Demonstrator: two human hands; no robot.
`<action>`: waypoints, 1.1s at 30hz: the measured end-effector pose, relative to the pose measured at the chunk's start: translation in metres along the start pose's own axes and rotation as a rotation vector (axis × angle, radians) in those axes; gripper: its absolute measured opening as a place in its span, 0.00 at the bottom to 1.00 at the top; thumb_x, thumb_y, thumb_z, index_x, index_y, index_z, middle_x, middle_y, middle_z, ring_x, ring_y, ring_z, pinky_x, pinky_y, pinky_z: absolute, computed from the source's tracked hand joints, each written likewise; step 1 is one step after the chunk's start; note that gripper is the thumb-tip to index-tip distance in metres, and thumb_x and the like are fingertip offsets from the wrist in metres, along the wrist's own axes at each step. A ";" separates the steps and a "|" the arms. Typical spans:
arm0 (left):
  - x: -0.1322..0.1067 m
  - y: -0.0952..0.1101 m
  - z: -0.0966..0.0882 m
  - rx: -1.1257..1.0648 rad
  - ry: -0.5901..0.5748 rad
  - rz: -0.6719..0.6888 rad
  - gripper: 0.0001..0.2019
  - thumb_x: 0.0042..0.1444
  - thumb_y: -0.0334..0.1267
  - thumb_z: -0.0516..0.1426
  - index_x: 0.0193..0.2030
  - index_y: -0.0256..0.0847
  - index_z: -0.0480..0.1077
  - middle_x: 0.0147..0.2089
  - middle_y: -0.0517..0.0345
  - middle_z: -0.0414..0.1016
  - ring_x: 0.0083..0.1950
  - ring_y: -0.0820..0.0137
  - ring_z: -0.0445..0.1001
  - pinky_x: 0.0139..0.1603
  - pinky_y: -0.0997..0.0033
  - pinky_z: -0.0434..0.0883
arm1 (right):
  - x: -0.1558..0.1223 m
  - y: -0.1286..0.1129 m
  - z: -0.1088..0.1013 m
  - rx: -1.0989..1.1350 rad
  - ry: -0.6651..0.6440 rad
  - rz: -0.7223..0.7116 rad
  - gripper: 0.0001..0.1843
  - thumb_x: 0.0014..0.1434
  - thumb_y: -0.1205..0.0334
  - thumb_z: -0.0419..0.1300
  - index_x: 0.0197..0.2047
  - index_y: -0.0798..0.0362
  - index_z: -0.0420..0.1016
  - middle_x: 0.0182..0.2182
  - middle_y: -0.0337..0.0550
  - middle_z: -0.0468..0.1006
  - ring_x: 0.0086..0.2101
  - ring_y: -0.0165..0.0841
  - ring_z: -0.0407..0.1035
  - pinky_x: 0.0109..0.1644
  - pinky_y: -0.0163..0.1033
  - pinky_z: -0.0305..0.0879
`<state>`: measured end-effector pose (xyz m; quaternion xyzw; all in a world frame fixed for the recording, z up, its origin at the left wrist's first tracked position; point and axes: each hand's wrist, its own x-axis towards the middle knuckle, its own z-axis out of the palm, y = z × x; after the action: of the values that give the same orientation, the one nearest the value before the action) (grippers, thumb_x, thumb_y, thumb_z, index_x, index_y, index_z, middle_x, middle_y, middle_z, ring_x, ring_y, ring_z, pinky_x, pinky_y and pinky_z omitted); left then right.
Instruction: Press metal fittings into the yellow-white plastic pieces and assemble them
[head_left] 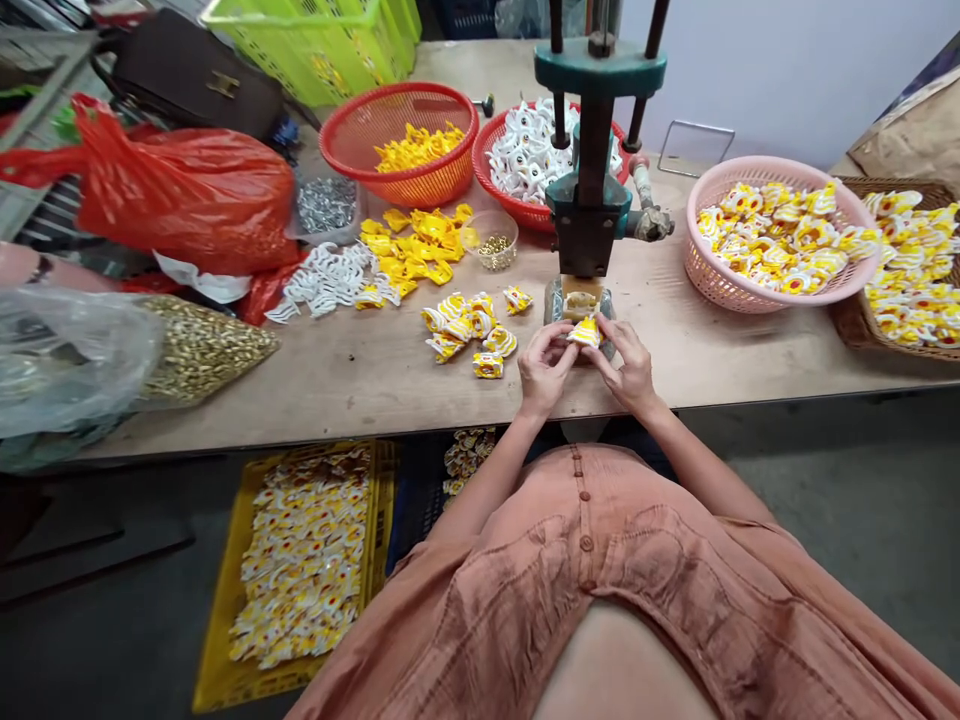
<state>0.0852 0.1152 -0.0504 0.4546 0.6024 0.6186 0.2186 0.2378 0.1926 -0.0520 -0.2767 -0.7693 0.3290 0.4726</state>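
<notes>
Striped yellow-white piece (584,332) held between left hand (545,372) and right hand (628,366).

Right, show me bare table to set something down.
Bare tabletop lies right of the press, up to the pink basket, and along the front edge between the bag of golden pieces and striped pile. It is crowded at left, with red bag, white strips and yellow pieces, and before the press, where left hand and right hand hold a striped piece.

Held piece (584,332) striped yellow and white; teal press plate (600,74); lime-green crate (337,45); salmon shirt (510,600).
</notes>
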 end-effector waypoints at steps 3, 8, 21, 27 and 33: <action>0.012 -0.007 0.007 -0.032 0.029 0.012 0.19 0.67 0.52 0.66 0.55 0.41 0.79 0.54 0.47 0.84 0.49 0.64 0.86 0.53 0.64 0.85 | 0.009 0.012 0.008 0.042 0.088 0.079 0.23 0.71 0.43 0.64 0.60 0.47 0.83 0.53 0.51 0.85 0.54 0.42 0.80 0.64 0.50 0.79; 0.034 -0.025 0.016 0.123 0.117 0.080 0.20 0.70 0.52 0.64 0.59 0.40 0.80 0.57 0.46 0.83 0.50 0.64 0.85 0.53 0.64 0.84 | 0.023 0.034 0.028 0.050 0.193 0.173 0.23 0.71 0.39 0.63 0.54 0.48 0.87 0.54 0.52 0.84 0.57 0.43 0.77 0.69 0.53 0.75; 0.069 -0.046 0.005 0.274 0.041 0.135 0.11 0.68 0.40 0.64 0.53 0.42 0.82 0.50 0.50 0.81 0.52 0.62 0.82 0.58 0.61 0.80 | 0.052 0.069 0.036 -0.009 0.101 0.083 0.15 0.72 0.51 0.60 0.50 0.48 0.86 0.53 0.52 0.83 0.57 0.45 0.75 0.68 0.56 0.73; 0.070 -0.040 -0.004 0.266 -0.048 0.172 0.15 0.67 0.39 0.65 0.59 0.41 0.81 0.62 0.46 0.80 0.64 0.59 0.80 0.68 0.58 0.78 | 0.055 0.072 0.027 -0.148 0.035 0.014 0.11 0.71 0.56 0.62 0.46 0.46 0.87 0.51 0.49 0.84 0.56 0.48 0.73 0.67 0.60 0.71; 0.074 -0.048 -0.003 0.196 -0.092 0.165 0.14 0.67 0.41 0.65 0.55 0.39 0.82 0.60 0.44 0.81 0.63 0.57 0.82 0.69 0.56 0.77 | 0.050 0.074 0.026 -0.167 0.020 0.011 0.12 0.72 0.52 0.62 0.48 0.45 0.87 0.50 0.49 0.83 0.57 0.47 0.72 0.67 0.59 0.71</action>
<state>0.0333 0.1822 -0.0728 0.5495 0.6100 0.5512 0.1490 0.2028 0.2696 -0.0903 -0.3226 -0.7877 0.2636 0.4540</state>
